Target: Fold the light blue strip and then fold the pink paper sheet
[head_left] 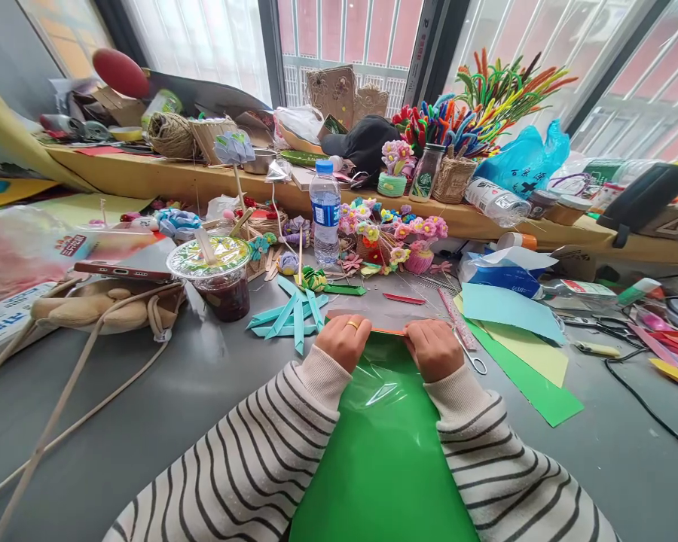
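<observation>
In the head view, the left hand (347, 339) and right hand (432, 348) each pinch the far edge of a wrapped green sheet (381, 452) lying on the grey worktop (147, 406). The water bottle (325, 214) label is unreadable.

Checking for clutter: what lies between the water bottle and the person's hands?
In the head view, green and red paper strips lie between the water bottle and the hands.

This is a craft workshop by a window. The grey bench (147, 391) is full of coloured paper sheets (514, 312), handmade flowers (398, 233) and, upper right, bright pipe cleaners (486, 98) in a basket (453, 181).
</observation>
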A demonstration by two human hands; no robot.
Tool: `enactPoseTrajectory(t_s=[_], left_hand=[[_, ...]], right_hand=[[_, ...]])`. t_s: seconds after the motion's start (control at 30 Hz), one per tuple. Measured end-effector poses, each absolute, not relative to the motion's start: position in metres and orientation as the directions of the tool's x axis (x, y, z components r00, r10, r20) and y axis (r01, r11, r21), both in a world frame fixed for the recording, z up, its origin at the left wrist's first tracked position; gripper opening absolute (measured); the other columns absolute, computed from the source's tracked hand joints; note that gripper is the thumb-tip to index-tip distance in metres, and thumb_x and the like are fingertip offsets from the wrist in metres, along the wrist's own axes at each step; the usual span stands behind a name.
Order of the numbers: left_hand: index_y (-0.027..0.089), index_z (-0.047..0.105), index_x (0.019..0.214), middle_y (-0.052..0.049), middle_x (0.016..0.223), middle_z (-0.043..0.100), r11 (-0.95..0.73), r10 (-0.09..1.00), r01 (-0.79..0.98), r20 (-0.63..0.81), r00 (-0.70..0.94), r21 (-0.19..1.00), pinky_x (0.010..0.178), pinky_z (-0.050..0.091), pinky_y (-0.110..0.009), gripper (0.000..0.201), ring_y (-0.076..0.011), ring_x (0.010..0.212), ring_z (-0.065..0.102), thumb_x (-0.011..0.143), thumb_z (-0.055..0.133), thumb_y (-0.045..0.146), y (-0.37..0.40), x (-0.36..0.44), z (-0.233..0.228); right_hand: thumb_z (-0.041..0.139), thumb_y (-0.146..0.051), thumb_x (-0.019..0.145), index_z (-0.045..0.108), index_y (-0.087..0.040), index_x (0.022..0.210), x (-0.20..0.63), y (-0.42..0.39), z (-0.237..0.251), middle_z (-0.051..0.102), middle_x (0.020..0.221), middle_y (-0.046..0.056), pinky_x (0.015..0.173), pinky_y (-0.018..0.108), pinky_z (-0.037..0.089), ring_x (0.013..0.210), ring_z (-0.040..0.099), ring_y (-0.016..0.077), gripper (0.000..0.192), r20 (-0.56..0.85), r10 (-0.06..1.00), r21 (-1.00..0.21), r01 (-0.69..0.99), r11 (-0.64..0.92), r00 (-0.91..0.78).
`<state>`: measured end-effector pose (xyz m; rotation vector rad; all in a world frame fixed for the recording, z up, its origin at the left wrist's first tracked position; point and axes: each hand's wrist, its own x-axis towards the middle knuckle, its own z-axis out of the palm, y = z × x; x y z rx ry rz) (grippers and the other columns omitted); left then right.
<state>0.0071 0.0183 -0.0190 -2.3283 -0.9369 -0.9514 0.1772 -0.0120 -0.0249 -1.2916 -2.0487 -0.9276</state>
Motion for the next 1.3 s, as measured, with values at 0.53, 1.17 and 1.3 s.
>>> enactPoseTrajectory(t_s=[0.53, 1.17, 1.3], left_hand=[[0.013, 0.057, 0.08, -0.004, 0.072, 0.06, -0.844, 0.305, 0.531, 0.75, 0.587, -0.072, 0.062, 0.046, -0.025, 0.016, -0.0124, 0.067, 0.054, 0.076, 0.042, 0.012, 0.01, 0.004, -0.024], [0.012, 0.054, 0.094, -0.008, 0.085, 0.061, -0.86, 0.303, 0.506, 0.73, 0.612, -0.067, 0.071, 0.049, -0.029, 0.021, -0.0154, 0.079, 0.056, 0.075, 0.046, 0.016, 0.003, 0.001, -0.02], [0.012, 0.055, 0.095, -0.009, 0.085, 0.06, -0.852, 0.329, 0.521, 0.719, 0.612, -0.054, 0.07, 0.048, -0.03, 0.023, -0.0166, 0.079, 0.055, 0.075, 0.046, 0.019, 0.004, 0.003, -0.021]], right_hand=[[0.042, -0.021, 0.079, 0.052, -0.015, 0.067, 0.176, -0.023, -0.023, 0.06, 0.066, 0.005, 0.059, 0.025, 0.035, 0.066, 0.052, 0.0148, 0.016, 0.641, 0.635, 0.162, 0.884, 0.438, -0.432], [0.045, -0.027, 0.078, 0.058, -0.016, 0.066, 0.177, -0.024, -0.022, 0.06, 0.061, 0.003, 0.06, 0.024, 0.036, 0.061, 0.052, 0.0131, 0.021, 0.619, 0.754, -0.188, 0.89, 0.415, -0.221], [0.046, -0.027, 0.077, 0.058, -0.016, 0.071, 0.175, -0.024, -0.021, 0.061, 0.067, 0.004, 0.064, 0.026, 0.038, 0.068, 0.052, 0.015, 0.018, 0.644, 0.724, -0.106, 0.908, 0.405, -0.247]])
